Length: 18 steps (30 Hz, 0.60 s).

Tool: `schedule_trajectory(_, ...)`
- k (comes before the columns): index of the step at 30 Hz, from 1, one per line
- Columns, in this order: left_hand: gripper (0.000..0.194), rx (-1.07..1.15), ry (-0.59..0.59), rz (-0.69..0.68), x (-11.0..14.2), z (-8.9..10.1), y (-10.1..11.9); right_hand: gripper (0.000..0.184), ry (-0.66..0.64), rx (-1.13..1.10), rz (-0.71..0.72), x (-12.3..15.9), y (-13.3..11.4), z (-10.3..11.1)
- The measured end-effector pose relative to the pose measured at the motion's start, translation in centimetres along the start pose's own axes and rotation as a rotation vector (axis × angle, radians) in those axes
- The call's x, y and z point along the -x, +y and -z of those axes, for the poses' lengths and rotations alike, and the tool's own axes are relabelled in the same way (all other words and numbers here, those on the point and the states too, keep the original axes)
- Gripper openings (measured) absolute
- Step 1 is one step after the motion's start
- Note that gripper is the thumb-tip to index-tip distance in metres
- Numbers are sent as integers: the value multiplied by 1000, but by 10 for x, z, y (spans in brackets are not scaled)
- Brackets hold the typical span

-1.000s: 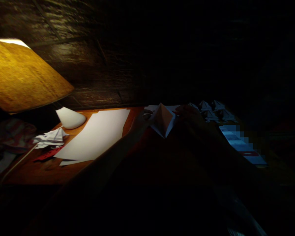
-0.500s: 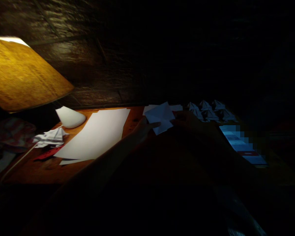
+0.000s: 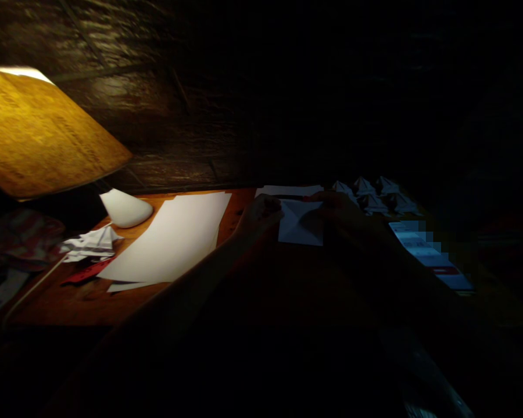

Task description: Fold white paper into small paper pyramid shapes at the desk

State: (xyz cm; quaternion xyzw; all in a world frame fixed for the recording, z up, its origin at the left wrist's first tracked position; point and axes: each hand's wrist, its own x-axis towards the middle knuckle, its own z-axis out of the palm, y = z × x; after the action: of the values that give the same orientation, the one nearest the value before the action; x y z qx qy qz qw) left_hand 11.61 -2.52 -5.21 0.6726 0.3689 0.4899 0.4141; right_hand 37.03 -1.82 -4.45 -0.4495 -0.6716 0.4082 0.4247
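Between my hands is a small white square of folded paper [image 3: 300, 229] with diagonal creases meeting near its middle. My left hand [image 3: 261, 215] pinches its upper left corner. At the upper right corner, my right hand [image 3: 335, 210] grips the paper, though its fingers are dim in the shadow. Behind the square, more white paper [image 3: 290, 190] lies flat at the table's back edge. To the right of my right hand stand several folded paper figures [image 3: 372, 203] in two rows.
A stack of white sheets [image 3: 169, 241] covers the table [image 3: 65, 305] left of my arm. Farther left are a lit lamp [image 3: 47, 136] with a white base [image 3: 126, 209], a crumpled-looking folded paper [image 3: 91, 244] and a red item [image 3: 87, 271]. A glowing screen [image 3: 431, 255] lies at the right.
The paper square has turned from standing on its corner to having level edges, and sits slightly lower and to the right. Both hands have shifted to its upper corners.
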Motion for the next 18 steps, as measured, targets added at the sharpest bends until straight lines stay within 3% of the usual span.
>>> schedule_trajectory(5,38,-58,-150,98,1,-4,-14,45,-1,155,37,-3,11,-4)
schedule_trajectory(8,30,-191,-115,104,2,-3,-17,50,49,192,-1,-4,18,-10)
schedule_trajectory(13,22,-341,-6,102,2,-1,-17,27,26,289,-74,0,16,-17)
schedule_trajectory(18,16,-479,2,84,3,-3,-11,20,20,384,-8,5,11,-20)
